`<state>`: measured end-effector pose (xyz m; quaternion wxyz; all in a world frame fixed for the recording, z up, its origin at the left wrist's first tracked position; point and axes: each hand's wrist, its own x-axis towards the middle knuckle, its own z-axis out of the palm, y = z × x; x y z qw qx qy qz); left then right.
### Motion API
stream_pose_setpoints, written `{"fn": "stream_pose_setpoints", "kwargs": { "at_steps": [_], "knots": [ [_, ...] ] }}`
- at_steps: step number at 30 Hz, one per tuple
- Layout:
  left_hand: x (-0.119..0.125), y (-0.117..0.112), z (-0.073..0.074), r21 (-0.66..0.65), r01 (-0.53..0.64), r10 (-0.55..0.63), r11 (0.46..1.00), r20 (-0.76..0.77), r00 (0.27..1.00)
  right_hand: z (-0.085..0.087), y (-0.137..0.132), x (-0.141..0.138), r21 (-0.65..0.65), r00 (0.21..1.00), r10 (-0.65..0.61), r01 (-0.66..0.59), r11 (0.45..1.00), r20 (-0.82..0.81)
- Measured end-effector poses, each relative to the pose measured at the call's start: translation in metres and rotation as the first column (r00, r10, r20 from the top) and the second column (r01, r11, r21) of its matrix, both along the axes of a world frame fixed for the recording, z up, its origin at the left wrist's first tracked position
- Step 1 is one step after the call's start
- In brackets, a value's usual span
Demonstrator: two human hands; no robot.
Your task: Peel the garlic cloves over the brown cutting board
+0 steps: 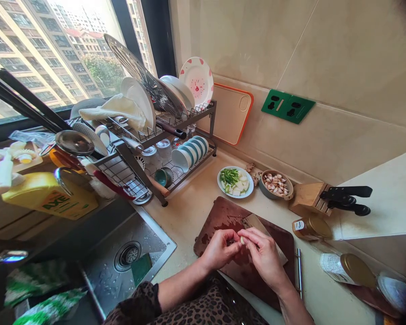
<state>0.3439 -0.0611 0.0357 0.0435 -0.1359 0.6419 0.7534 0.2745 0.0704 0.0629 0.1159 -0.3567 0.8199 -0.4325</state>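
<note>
Both my hands meet over a wet dark-red cutting board (219,216) on the counter. My left hand (219,248) and my right hand (264,253) have their fingers pinched together around a small pale piece, probably a garlic clove (242,240). A cleaver blade (257,223) lies flat on the board just behind my fingers. Beyond the board stand a white plate of chopped greens and white slices (236,182) and a bowl of garlic cloves (276,183).
A two-tier dish rack (162,135) full of plates and bowls stands at the left, with a steel sink (128,257) below it. A knife block (311,198) lies at the right, next to lidded jars (311,228). A yellow detergent bottle (50,196) sits by the window.
</note>
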Motion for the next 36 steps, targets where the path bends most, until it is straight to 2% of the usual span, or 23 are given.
{"fn": "stream_pose_setpoints", "kwargs": {
  "at_steps": [3,7,9,15,18,22,25,28,31,36],
  "knots": [
    [0.000,0.002,-0.004,-0.080,-0.049,0.049,0.996,-0.009,0.999,0.000,-0.002,0.003,0.009,1.000,-0.017,0.017,1.000,0.004],
    [0.000,0.004,-0.005,-0.083,-0.067,0.066,0.994,-0.016,0.998,0.001,-0.002,0.004,0.017,1.000,-0.017,0.017,1.000,0.023],
    [-0.001,0.005,-0.005,-0.043,-0.074,0.074,0.996,-0.005,0.997,0.000,-0.001,0.003,0.007,0.999,-0.023,0.023,1.000,0.045],
    [-0.004,0.006,-0.003,0.183,-0.084,0.075,0.980,0.056,0.996,-0.003,0.002,-0.002,-0.079,0.976,-0.023,0.041,0.996,0.217],
    [-0.004,0.003,0.000,0.220,-0.046,0.030,0.974,0.078,0.997,-0.007,0.004,-0.003,-0.121,0.936,-0.053,0.101,0.987,0.347],
    [-0.003,0.000,0.006,0.197,-0.001,-0.007,0.980,0.043,0.999,-0.013,0.005,-0.002,-0.150,0.871,-0.080,0.172,0.973,0.484],
    [-0.003,0.000,0.005,0.157,-0.030,0.024,0.987,0.038,0.999,-0.017,0.005,-0.001,-0.142,0.850,-0.094,0.194,0.971,0.519],
    [-0.003,0.001,0.001,0.094,-0.095,0.092,0.991,0.037,0.995,-0.019,0.005,0.001,-0.171,0.851,-0.087,0.202,0.964,0.518],
    [-0.003,0.002,0.000,0.049,-0.112,0.111,0.992,0.026,0.994,-0.022,0.004,0.002,-0.159,0.855,-0.088,0.194,0.968,0.511],
    [-0.005,0.005,0.001,0.067,-0.133,0.128,0.989,0.073,0.989,-0.024,0.001,0.005,-0.146,0.845,-0.120,0.227,0.963,0.520]
  ]
}}
